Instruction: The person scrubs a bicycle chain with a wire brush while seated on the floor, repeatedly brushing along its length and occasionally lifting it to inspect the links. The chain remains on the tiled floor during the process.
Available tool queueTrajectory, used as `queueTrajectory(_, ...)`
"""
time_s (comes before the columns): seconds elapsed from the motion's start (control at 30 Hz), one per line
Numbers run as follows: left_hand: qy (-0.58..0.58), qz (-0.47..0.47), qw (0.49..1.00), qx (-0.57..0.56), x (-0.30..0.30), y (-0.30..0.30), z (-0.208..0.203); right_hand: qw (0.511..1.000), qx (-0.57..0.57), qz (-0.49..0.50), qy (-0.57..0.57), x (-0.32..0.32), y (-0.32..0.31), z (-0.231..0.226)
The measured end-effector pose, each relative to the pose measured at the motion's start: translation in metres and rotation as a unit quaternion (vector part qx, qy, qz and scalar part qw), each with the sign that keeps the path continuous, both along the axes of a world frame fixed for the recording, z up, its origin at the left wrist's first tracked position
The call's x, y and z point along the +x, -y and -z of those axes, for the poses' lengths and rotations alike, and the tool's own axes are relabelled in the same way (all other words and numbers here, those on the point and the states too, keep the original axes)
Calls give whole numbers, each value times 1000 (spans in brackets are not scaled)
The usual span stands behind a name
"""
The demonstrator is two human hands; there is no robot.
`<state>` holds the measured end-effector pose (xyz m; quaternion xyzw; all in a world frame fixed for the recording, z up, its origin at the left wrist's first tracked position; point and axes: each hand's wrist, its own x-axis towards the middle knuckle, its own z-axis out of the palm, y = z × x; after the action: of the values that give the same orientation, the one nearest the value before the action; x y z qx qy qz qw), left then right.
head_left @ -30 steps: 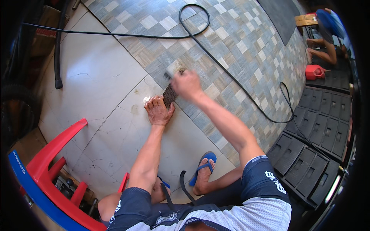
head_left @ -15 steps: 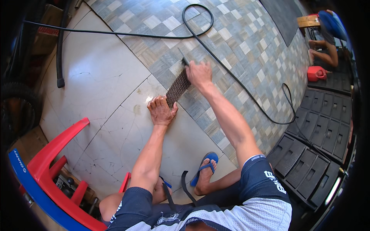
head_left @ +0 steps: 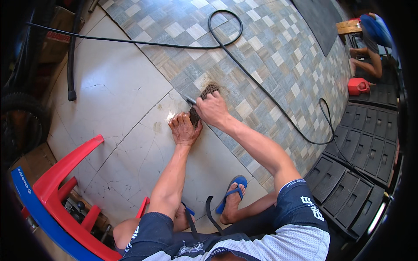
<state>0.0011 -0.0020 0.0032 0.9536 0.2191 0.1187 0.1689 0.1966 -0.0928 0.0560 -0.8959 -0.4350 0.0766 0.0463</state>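
Down at the lower left, red plastic chair (head_left: 65, 174) w/ blue bar (head_left: 35, 204) beside it, person seated low, blue sandal (head_left: 233, 191) on the right foot, planted on the white tile floor (head_left: 117, 100).

Mid-frame: left hand (head_left: 183, 129) lies flat, palm down, fingers together, pinning a small dark part under it against the tile; what exactly it is can't be told, too small. Right hand (head_left: 212, 108) is clenched round the handle of a dark brush-like tool (head_left: 204, 96), bristle end sticking out just past the knuckles, tool touching the floor right at the left hand's fingertips, on the seam where white tile meets the grey patterned tile (head_left: 278, 48).

Step, as a guess: mid-scrub, cleaning the pinned part w/ the tool. Next stroke prob needs the left hand to keep firm downward pressure so the part doesn't skid, and the right to draw the tool along w/o hitting the left fingers.

Vs 0.5 s ago: right hand was reached farther out, tool showing long and angled between the two hands; now right hand is pulled back close to the left, tool mostly hidden by the fist. Left hand same spot, unchanged.

Farther out: black hose (head_left: 244, 65) loops across the patterned tile. Dark mats (head_left: 365, 148) on the right. Far top right, red can (head_left: 358, 85) and another person (head_left: 372, 39) crouched, apart from this work.
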Motion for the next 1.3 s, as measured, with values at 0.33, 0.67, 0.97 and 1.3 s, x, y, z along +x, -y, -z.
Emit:
queueTrajectory(0.33,-4,-3,1000,1,0,0,1,996,10,-65,-68,-5,12,-14)
queueTrajectory(0.67,-12,0,1000,1,-2,0,4,994,-21,-30,-107,-12,15,-17)
queueTrajectory(0.97,-9,-7,1000,8,-1,1,4,997,-53,2,-53,-4,22,-23)
queueTrajectory(1.3,-1,-4,1000,12,0,0,4,995,95,-14,0,-3,34,2)
